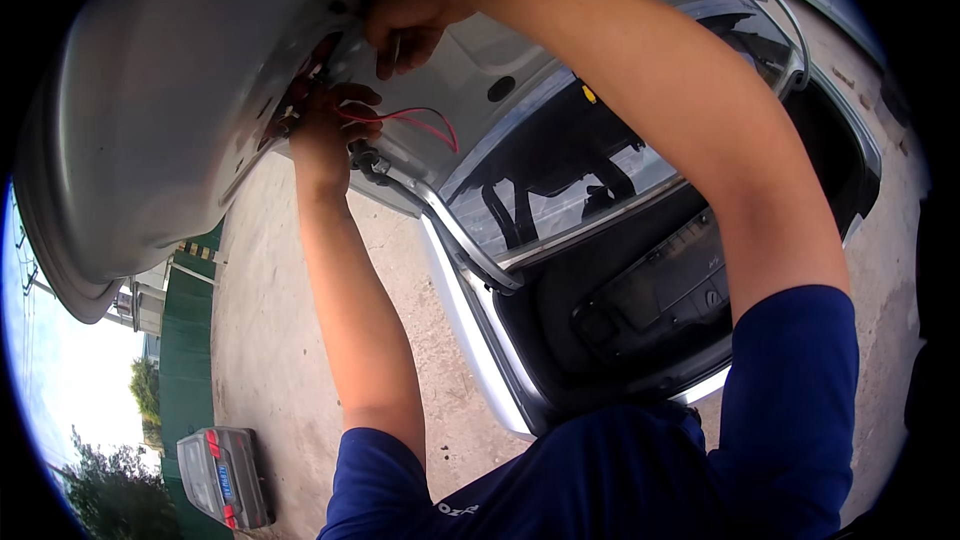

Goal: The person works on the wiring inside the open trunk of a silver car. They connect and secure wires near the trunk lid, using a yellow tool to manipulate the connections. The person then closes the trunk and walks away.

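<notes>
The head view looks up at the underside of a raised silver boot lid [160, 110], which fills the upper left. Below it the rear window [560, 180] slopes down to the open boot [650, 310], dark inside, with a black moulded part lying at its bottom. A curved hinge arm [450, 230] runs from the lid down toward the boot's rim and passes just under the left wrist. Beyond the car lies bare concrete ground [270, 320], and far down in the lower left stands another silver car [225, 475] beside a green fence [185, 330].

Thin red wires [410, 118] loop out of the inner face of the lid, near its edge. The left hand [325, 125] is closed around them where they leave the lid, fingers curled over the strands, and the loop trails to the right of the knuckles. The right hand [410, 10] is just above, pressed against the lid's inner panel; its fingers pinch a small slim thing that hangs down between them, too small to name. The two hands are near each other but apart.

Room is tight: the lid's inner panel closes in above and behind both hands, and the hinge arm below. Open space lies to the lower left, over the ground.
</notes>
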`<state>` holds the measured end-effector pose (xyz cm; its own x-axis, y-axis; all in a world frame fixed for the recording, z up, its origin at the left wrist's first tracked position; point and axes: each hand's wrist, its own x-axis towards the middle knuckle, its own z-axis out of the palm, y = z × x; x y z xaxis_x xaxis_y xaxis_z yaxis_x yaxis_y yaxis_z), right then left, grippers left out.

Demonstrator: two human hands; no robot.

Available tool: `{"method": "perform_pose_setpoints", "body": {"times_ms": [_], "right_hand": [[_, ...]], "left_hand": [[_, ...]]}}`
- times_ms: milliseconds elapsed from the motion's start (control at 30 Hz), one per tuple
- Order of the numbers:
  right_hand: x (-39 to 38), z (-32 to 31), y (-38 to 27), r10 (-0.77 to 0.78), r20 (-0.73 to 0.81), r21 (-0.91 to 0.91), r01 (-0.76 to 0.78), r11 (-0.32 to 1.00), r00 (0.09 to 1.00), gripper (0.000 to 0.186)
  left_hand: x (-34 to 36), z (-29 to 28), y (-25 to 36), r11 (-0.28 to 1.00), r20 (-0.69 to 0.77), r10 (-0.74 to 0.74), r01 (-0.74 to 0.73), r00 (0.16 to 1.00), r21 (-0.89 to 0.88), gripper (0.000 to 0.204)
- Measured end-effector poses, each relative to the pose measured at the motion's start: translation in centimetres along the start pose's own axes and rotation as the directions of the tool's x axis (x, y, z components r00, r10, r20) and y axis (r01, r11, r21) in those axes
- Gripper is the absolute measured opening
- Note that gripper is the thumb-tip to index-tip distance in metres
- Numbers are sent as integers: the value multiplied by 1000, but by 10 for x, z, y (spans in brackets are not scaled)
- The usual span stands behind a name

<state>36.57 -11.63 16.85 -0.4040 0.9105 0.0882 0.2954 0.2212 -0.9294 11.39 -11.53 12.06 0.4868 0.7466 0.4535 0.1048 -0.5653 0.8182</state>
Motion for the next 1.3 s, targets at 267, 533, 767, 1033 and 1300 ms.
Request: {"method": "perform_pose_setpoints", "body": {"times_ms": [267, 533, 767, 1033, 1300], "right_hand": [[-16, 8, -5, -44, -86, -73, 37, 997, 995, 28], [-11, 7, -9, -4, -115, -207, -20, 978, 993, 28], [-8, 8, -1, -77, -180, -298, 20, 954, 981, 30], [-35, 12, 1, -338, -228, -577, 153, 802, 913, 27], [-28, 12, 26, -734, -150, -941, 133, 312, 663, 22]], "left_hand": [[2, 1, -11, 987, 7, 125, -125, 992, 106, 52], [-3, 7, 0, 995, -35, 59, -62, 998, -77, 71], [1, 6, -4, 998, -79, 30, -34, 996, -54, 33], [-1, 1, -5, 997, -127, 12, -3, 992, 71, 17], [-26, 11, -16, 737, -222, 420, -187, 880, 650, 16]]}}
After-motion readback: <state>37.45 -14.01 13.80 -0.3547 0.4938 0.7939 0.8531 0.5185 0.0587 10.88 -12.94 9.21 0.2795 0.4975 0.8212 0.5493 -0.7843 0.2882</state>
